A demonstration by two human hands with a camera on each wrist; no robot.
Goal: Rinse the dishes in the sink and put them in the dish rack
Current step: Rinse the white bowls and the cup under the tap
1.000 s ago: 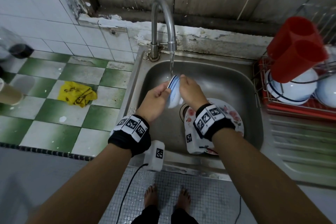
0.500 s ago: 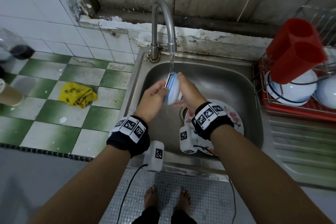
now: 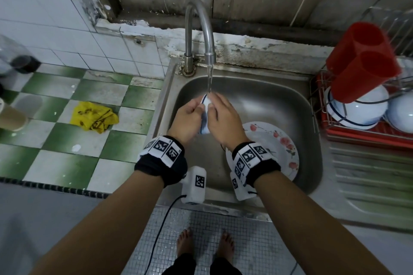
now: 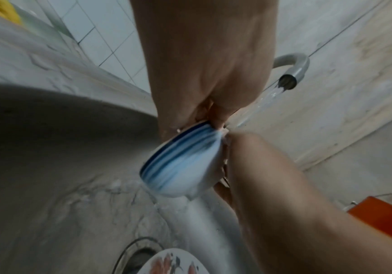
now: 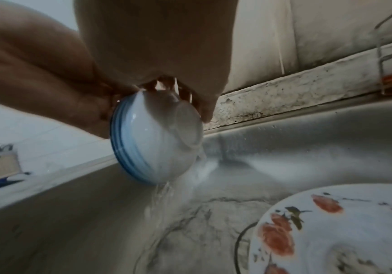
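1. While water runs from the tap point(image 3: 202, 35), I hold a small white bowl point(image 5: 159, 148) with blue rings under the stream, above the sink point(image 3: 268, 105).
2. The bowl is tipped on its side, its open mouth to the left and its foot to the right.
3. My left hand point(image 3: 190, 116) holds the bowl at its rim, with the fingers curled on it.
4. My right hand point(image 3: 223, 120) lies on the bowl's back, with its fingertips point(image 5: 204, 109) curled against the foot.
5. Water pours off the low edge of the bowl into the sink.
6. A flowered plate point(image 3: 277, 143) lies in the sink, near and to the right, below my right wrist.
7. The dish rack point(image 3: 357, 134) stands to the right of the sink. It holds white bowls point(image 3: 359, 114) and two red cups point(image 3: 366, 60).
8. A yellow cloth point(image 3: 93, 117) lies on the green and white tiles to the left.
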